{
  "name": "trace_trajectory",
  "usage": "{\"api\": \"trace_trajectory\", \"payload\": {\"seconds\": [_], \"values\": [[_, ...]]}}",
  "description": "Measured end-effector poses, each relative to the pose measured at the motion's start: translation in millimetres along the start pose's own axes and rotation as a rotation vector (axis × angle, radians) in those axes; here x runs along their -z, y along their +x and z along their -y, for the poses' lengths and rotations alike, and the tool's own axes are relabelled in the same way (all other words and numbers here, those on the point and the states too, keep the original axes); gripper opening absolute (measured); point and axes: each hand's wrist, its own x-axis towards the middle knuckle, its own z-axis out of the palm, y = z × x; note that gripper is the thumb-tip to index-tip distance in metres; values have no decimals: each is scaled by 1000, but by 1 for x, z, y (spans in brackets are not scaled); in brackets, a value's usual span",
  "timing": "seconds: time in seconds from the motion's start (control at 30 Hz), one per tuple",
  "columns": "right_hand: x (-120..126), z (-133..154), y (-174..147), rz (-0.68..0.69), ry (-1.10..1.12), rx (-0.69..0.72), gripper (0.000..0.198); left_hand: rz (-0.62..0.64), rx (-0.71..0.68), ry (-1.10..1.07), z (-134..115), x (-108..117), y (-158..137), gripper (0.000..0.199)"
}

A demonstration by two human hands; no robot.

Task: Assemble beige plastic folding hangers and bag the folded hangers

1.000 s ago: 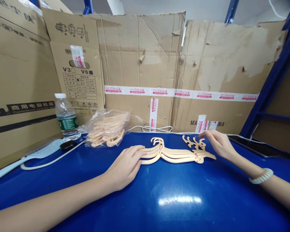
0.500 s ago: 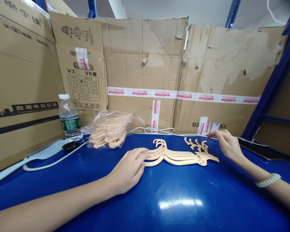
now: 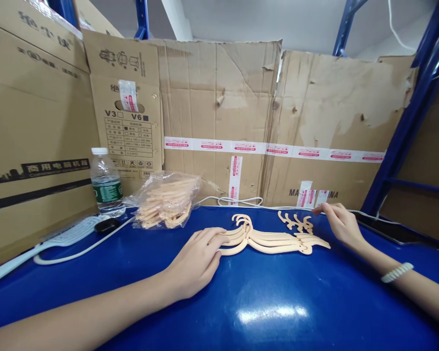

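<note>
Several cream-coloured plastic clothes hangers (image 3: 272,243) lie flat in an overlapping stack on the blue tabletop (image 3: 219,312). Their hooks point away from me. My left hand (image 3: 199,258) lies over the stack's left end, fingers curled down on the hanger arms and hiding their tips. Just behind the stack's right end are several small loose curved pieces (image 3: 296,222) in the same cream colour, hook-like in shape. Beside these, my right hand (image 3: 342,222) hovers with its index finger stretched leftward and the other fingers loosely bent. Nothing shows in it.
At the back left, a clear plastic bag (image 3: 168,200) holds more cream pieces. A water bottle (image 3: 107,187), a pale blue fly swatter (image 3: 66,239) and a black oval object (image 3: 107,224) stand or lie further left. A dark phone-like slab (image 3: 388,229) lies right. Cardboard (image 3: 219,112) walls the back.
The camera view has shifted slightly. Both hands keep nearly the same places, and the hangers and loose pieces have not visibly moved.
</note>
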Motion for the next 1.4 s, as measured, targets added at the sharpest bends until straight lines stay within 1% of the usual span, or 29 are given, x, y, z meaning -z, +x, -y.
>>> {"api": "trace_trajectory", "payload": {"seconds": [0.2, 0.4, 0.47, 0.53, 0.67, 0.83, 0.93, 1.03, 1.2, 1.4], "values": [[4, -2, 1, -56, -47, -75, 58, -10, -42, -32, 0, 2, 0, 34], [0, -8, -1, -9, -53, -82, 54, 4, -33, -48, -1, 3, 1, 35], [-1, -9, -1, 33, -60, -77, 50, 7, -33, -45, -1, 3, 2, 36], [-3, -10, 1, 94, -64, -58, 42, 3, -35, -35, -1, 2, 3, 35], [-3, -12, 5, 244, -35, 19, 28, 0, -32, -3, -1, 1, 4, 34], [2, -13, 9, 418, -3, 114, 22, -27, -41, 12, -1, -4, 5, 36], [6, -16, 14, 473, -5, 153, 20, -42, -41, 13, 0, -6, 5, 35], [12, -20, 22, 488, -21, 169, 19, -22, -31, 18, 0, -6, 5, 35], [20, -29, 32, 443, -47, 165, 21, -26, -19, 21, -1, -5, 6, 33], [14, -28, 28, 485, -31, 211, 19, -53, -17, 27, -1, -7, 9, 32]]}}
